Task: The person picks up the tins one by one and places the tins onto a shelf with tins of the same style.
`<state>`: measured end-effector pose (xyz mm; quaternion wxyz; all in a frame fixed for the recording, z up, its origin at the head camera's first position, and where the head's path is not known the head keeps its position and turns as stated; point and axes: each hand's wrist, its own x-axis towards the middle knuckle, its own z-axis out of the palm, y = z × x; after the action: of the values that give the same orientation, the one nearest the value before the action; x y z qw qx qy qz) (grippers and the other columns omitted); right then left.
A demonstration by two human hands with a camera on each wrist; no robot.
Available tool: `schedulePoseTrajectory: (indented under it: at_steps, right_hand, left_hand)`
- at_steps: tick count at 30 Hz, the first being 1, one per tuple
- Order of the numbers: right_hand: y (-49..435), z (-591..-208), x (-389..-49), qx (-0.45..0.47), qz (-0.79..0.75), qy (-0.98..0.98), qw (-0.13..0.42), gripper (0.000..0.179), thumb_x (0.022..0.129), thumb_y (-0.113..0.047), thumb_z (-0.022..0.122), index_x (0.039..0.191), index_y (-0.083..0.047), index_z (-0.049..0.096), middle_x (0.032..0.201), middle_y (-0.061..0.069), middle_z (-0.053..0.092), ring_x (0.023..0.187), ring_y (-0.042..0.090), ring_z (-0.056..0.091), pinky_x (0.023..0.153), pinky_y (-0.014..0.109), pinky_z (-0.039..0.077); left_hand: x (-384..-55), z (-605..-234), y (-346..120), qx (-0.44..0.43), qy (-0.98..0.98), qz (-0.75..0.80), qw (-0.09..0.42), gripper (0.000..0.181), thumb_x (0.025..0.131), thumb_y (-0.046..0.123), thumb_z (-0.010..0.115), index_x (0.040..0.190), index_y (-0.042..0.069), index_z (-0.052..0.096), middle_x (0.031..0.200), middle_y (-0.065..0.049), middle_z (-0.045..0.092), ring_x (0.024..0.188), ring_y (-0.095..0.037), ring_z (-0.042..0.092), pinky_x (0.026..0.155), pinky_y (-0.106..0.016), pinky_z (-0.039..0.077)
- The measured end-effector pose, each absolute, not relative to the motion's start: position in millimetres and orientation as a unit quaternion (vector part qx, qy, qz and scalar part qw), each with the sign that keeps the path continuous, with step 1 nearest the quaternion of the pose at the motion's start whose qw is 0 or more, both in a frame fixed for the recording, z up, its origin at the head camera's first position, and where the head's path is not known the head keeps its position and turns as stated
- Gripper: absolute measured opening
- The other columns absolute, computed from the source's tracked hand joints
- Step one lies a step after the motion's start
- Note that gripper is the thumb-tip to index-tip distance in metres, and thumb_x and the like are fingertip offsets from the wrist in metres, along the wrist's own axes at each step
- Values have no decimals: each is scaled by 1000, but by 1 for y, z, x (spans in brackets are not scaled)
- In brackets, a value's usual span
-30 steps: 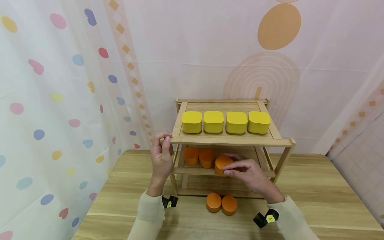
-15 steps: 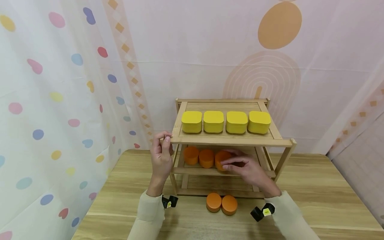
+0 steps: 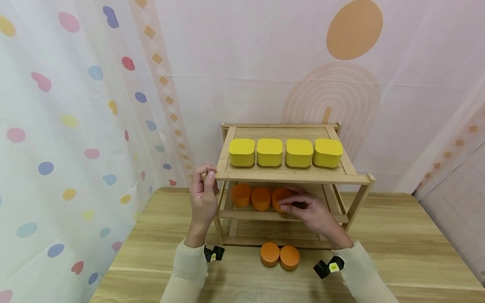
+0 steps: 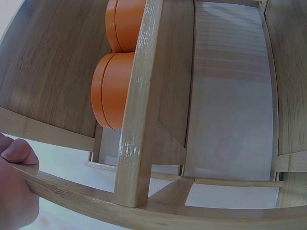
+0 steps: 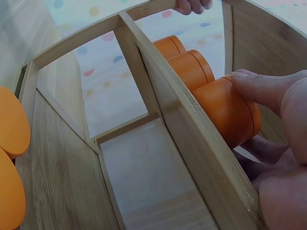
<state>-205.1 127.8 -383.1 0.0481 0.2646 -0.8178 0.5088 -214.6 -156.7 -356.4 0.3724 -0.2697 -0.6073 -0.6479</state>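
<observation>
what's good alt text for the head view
A right hand holds a round orange box, the rightmost of three on the middle shelf of a wooden rack, while the left hand grips the rack at front left. Four yellow boxes line the top shelf, and two more orange boxes sit on the table in front.

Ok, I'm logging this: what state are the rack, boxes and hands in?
Rack, upright on the table.
Four yellow boxes, closed, in a row.
Two orange shelf boxes, closed, side by side.
Third orange shelf box, closed, held.
Two orange front boxes, upright, side by side.
Left hand, gripping the rack's corner.
Right hand, holding that third box.
</observation>
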Motion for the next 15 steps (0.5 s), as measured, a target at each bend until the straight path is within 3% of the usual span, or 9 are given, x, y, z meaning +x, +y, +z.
schedulePoseTrajectory:
  at_steps: [8,15]
  right_hand:
    - [126,-384,-207,252,502,-826,48,14,90,-16,73,102,-14,78,142,14,54,136,35,45,105,54,40]
    - [126,-382,-208,244,501,-829,34,14,90,-15,72,103,-14,78,144,15,52,136,37,44,105,54,40]
  left_hand:
    - [-215,-356,-157,-272,-606,-648,372,18,104,7,41,105,-10,47,56,0,31,45,-11,26,41,-26,23]
    - [-215,-356,-157,-271,-607,-649,370,19,104,8,41,105,-9,47,56,-1,30,45,-10,27,41,-27,23]
